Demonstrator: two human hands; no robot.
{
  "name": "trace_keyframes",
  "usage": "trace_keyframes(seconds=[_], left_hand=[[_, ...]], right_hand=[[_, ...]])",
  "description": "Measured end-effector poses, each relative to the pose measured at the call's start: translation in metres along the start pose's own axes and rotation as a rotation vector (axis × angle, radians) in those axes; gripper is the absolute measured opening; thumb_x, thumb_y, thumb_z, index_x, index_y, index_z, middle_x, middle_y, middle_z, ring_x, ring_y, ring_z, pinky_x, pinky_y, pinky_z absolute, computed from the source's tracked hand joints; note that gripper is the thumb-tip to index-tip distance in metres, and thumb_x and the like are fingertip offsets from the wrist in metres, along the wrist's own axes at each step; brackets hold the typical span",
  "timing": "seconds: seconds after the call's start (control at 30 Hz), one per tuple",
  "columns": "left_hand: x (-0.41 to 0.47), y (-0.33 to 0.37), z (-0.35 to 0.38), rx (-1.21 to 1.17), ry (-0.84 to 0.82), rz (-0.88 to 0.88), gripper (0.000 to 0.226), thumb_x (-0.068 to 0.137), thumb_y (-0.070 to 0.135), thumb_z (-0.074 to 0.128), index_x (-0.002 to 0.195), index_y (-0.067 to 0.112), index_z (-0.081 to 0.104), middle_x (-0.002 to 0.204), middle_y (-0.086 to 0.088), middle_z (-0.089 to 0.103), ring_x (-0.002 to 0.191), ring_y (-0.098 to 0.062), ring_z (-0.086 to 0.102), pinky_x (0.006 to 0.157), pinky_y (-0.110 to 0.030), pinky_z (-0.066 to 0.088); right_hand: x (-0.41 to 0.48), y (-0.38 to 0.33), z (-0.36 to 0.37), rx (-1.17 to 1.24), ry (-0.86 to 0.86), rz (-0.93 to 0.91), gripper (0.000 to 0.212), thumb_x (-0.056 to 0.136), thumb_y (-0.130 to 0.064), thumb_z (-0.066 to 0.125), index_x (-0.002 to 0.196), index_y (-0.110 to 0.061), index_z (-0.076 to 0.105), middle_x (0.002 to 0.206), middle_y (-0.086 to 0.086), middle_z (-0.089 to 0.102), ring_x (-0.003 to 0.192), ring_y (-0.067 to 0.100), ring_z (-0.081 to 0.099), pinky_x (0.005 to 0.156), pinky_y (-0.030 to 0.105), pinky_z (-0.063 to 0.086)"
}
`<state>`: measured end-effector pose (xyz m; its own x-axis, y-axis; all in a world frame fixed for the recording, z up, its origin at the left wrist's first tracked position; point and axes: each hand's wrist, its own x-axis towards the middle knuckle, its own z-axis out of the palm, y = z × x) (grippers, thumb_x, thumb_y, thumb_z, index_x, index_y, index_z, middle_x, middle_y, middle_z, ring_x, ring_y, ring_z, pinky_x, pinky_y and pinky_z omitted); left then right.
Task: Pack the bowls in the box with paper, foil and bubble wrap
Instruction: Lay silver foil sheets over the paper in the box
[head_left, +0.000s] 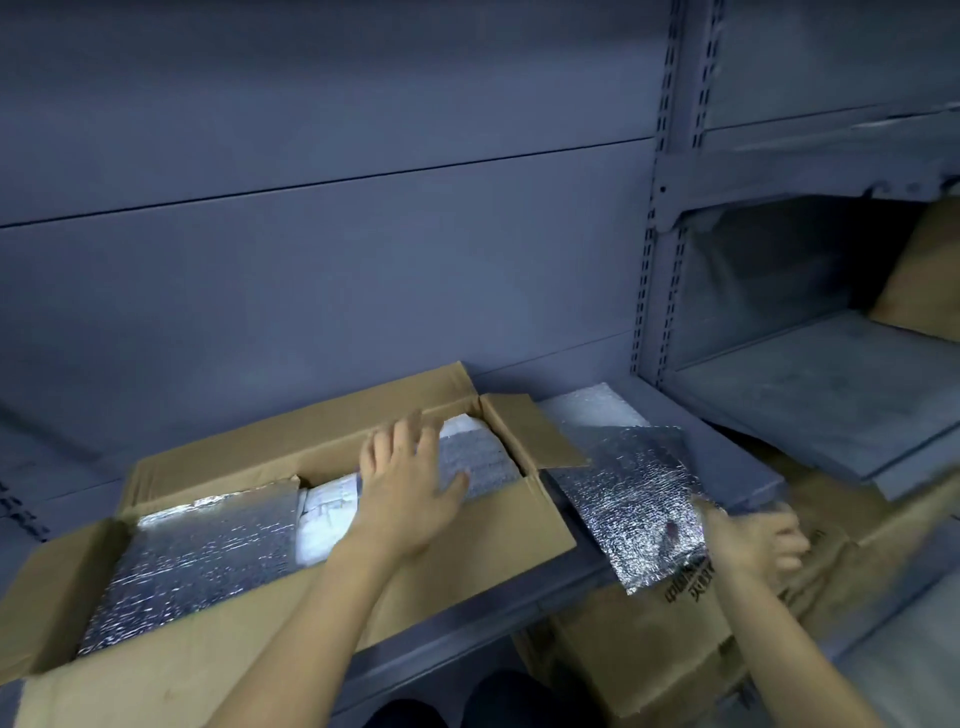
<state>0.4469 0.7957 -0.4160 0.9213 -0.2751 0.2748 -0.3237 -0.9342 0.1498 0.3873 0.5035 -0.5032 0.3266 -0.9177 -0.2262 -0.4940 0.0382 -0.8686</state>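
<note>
An open cardboard box (483, 551) lies on a grey shelf. Inside it, a silver foil sheet (202, 561) covers the left half, white paper wrapping (327, 519) shows in the middle, and another foil piece (480, 460) lies at the right end. No bowl is visible. My left hand (410, 483) rests flat, fingers spread, on the packing at the middle-right of the box. My right hand (753, 540), blurred, grips the near right corner of a loose foil sheet (634, 493) lying on the shelf to the right of the box.
White bubble wrap (592, 405) lies on the shelf behind the loose foil. Another cardboard box (649, 644) with printed lettering stands below the shelf at the right. A side shelf (810, 384) holds a brown carton (924, 275) at far right. A grey back panel rises behind.
</note>
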Motion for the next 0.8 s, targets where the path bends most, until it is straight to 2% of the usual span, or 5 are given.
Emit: trace_keyframes(seconds=[0.13,0.23,0.43,0.6,0.8], left_hand=[[0.009,0.049,0.020,-0.034,-0.067,0.152,0.081,0.073,0.059,0.006,0.144,0.027,0.030,0.149,-0.004,0.027,0.136,-0.028,0.020,0.114,-0.042,0.010],[0.010,0.074,0.031,-0.056,-0.139,0.246,0.083,0.069,0.057,0.005,0.138,0.030,0.042,0.143,-0.004,0.039,0.135,-0.028,0.027,0.114,-0.044,0.010],[0.010,0.077,0.044,-0.035,-0.107,0.304,0.055,0.077,0.047,0.028,0.103,0.024,0.070,0.116,-0.003,0.066,0.116,-0.028,0.057,0.102,-0.053,0.035],[0.012,0.078,0.041,-0.067,-0.150,0.293,0.087,0.066,0.059,0.000,0.131,0.028,0.050,0.147,0.004,0.038,0.140,-0.019,0.021,0.115,-0.039,0.005],[0.014,0.072,0.026,-0.475,-0.211,0.125,0.053,0.089,0.052,0.031,0.126,0.023,0.055,0.130,0.004,0.054,0.128,-0.017,0.040,0.109,-0.034,0.026]], right_hand=[[0.005,0.016,-0.002,0.032,-0.161,0.066,0.087,0.077,-0.020,0.077,0.139,-0.002,0.019,0.144,0.026,0.019,0.109,0.040,0.043,0.096,0.042,0.038],[0.017,0.024,0.005,0.082,-0.193,0.028,0.074,0.078,-0.009,0.074,0.136,0.000,0.030,0.123,0.024,0.047,0.105,0.038,0.051,0.088,0.043,0.043],[0.026,0.030,-0.005,0.155,-0.170,-0.090,0.006,0.090,-0.008,0.056,0.090,-0.014,0.054,0.079,0.009,0.059,0.071,0.028,0.055,0.072,0.046,0.052],[0.015,-0.002,-0.030,0.460,-0.232,-0.225,0.025,0.092,-0.002,0.049,0.078,-0.022,0.046,0.073,0.004,0.052,0.067,0.022,0.048,0.059,0.034,0.041],[-0.016,-0.065,-0.055,0.846,-0.293,-0.166,0.028,0.094,-0.001,0.046,0.081,-0.026,0.043,0.078,-0.005,0.047,0.067,0.005,0.046,0.070,0.024,0.048]])
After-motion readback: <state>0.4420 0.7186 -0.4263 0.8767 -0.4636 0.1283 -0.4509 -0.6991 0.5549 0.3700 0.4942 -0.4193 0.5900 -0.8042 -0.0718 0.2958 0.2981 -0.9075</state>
